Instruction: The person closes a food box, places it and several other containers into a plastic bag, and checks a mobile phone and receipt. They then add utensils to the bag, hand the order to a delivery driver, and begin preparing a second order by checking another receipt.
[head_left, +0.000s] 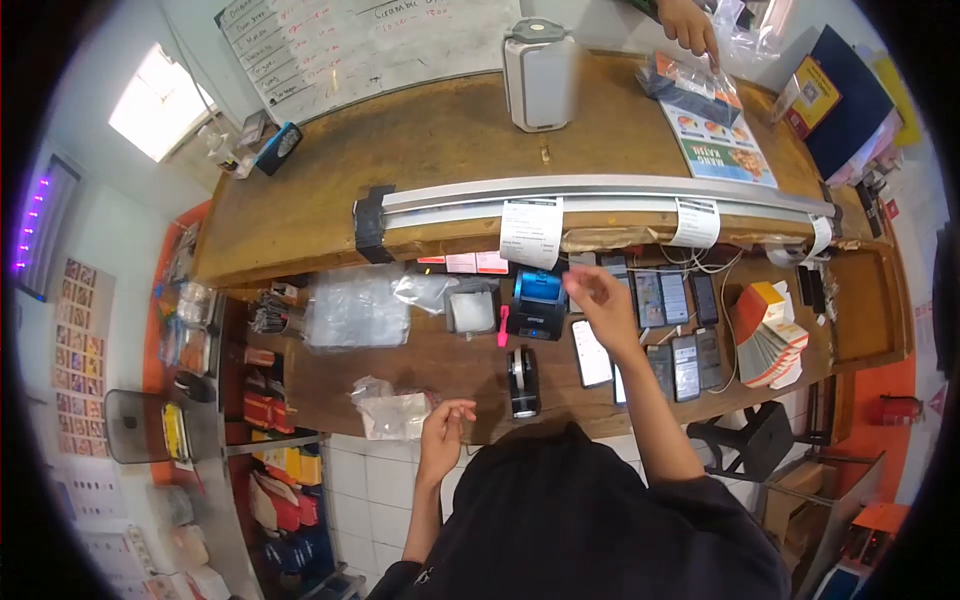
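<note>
My right hand (603, 302) is over the counter's lower shelf, just right of a blue and black receipt printer (540, 303). Its fingers are loosely bent and apart, and nothing shows between them. Below it lies a phone with a lit white screen (591, 352), partly behind my forearm. My left hand (446, 437) hovers at the shelf's front edge, fingers half curled and apart, holding nothing visible. Beside it on the left is a clear plastic bag with pale paper (393, 412). A roll of tape in a black dispenser (523, 382) stands between my hands.
Printed receipts (531, 231) hang from a metal rail (620, 188). Several phones (686, 367) lie right, near red and white folded cartons (768, 340). Plastic bags (358, 308) lie left. Across the counter, another person's hand (690, 30) reaches above a plastic-wrapped package (695, 92).
</note>
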